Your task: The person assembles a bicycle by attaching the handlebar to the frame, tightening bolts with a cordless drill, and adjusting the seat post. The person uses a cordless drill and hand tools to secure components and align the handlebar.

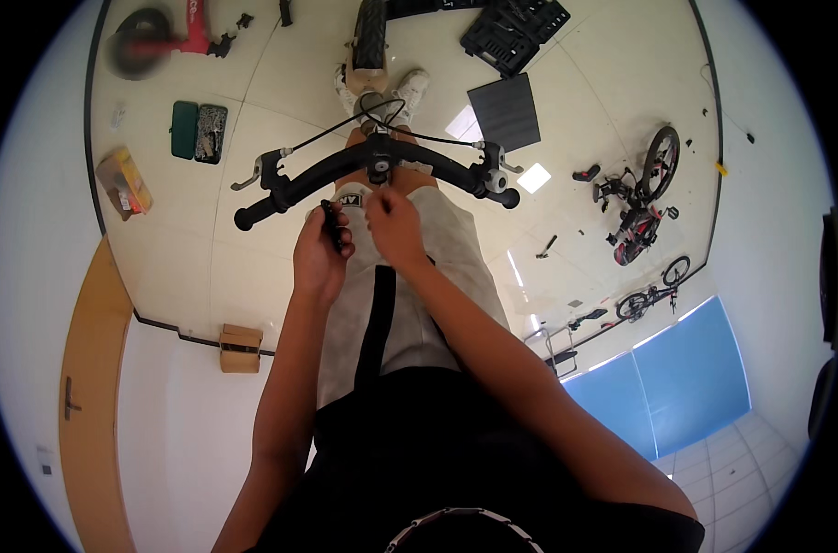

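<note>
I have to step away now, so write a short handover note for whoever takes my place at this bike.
Left hand: closed on a small black tool, just below the handlebar.
Right hand: fingertips pinched together beside the tool, under the stem clamp; whether it holds a small part cannot be told.
Handlebar: black, on the bike, brake levers and cables attached.
Done: bar sits in the clamp.
Left: clamp tightness cannot be judged; check it.
Open tool case lies on the floor ahead.
</note>
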### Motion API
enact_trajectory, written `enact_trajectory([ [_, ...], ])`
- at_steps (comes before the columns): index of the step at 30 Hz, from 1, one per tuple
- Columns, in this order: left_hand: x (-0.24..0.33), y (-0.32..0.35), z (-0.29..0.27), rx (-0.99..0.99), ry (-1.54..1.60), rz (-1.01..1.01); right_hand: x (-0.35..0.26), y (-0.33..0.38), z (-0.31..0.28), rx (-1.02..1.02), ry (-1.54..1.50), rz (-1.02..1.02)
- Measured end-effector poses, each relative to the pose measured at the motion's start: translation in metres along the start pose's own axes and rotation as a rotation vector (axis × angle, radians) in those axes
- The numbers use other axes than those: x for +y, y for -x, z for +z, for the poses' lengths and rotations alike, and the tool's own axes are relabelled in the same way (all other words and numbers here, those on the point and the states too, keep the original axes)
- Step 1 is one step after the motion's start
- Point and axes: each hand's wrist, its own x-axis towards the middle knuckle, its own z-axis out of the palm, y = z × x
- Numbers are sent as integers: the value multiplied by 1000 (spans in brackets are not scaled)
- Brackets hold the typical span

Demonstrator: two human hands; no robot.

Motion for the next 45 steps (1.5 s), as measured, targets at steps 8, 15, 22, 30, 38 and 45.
enact_trajectory([
  [8,2,-1,2,-56,-165,-38,-49,28,-16,-267,205,-278],
  [15,4,3,14,-78,-127,13,-50,20,-14,-310,112,-148],
  [22,-7,-1,4,-107,-242,136,-63,21,-23,-294,298,-199],
  [30,-16,7,14,-47,-196,123,-53,26,-27,-210,127,-218],
  [38,-20,5,34,-64,-79,116,-47,20,-26,-151,-109,-4],
  [45,-32,2,38,-46,-56,96,-46,21,-30,-91,6,-72],
])
